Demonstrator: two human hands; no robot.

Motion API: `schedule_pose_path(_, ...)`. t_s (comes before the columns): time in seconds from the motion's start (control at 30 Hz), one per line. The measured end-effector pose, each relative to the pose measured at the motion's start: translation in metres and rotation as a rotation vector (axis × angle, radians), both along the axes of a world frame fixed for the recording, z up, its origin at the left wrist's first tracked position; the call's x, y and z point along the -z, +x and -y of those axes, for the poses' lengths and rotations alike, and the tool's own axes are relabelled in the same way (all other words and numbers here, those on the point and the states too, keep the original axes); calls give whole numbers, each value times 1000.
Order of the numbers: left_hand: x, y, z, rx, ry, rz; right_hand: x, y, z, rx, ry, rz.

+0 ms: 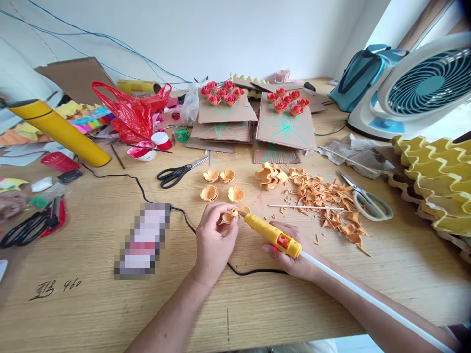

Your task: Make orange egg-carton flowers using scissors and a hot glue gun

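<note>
Between the thumb and fingers of my left hand (217,233) is a small orange egg-carton flower cup (230,215). My right hand (294,245) is wrapped around a yellow hot glue gun (270,233), whose nozzle points left at the cup. A long white glue stick (368,294) sticks out of the gun's back. Just beyond my hands sit several cut orange flower cups (236,194). Uncut orange carton pieces (270,175) lie to their right, beside a heap of orange scraps (320,193). A thin white stick (305,207) lies by the scraps.
Black scissors (178,174) lie left of the cups, light-handled scissors (371,203) right of the scraps. A phone (143,240) and a black cord (253,271) are nearby. Red flowers stand on cardboard (226,110) at the back. Yellow egg trays (437,181) and a fan (423,88) are right.
</note>
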State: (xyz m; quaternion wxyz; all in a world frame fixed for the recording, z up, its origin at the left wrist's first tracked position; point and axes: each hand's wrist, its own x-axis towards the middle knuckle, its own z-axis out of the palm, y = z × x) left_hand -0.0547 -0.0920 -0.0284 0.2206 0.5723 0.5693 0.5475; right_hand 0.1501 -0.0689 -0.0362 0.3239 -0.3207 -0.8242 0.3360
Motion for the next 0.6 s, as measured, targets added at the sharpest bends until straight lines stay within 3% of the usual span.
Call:
schedule_pose_path(0.4,2,2,0,39,-41,9,-4,-3,0,-10,24,-20)
schedule_pose_path(0.6,5,2,0,59,-60,37,-2,3,0,77,-2,-132)
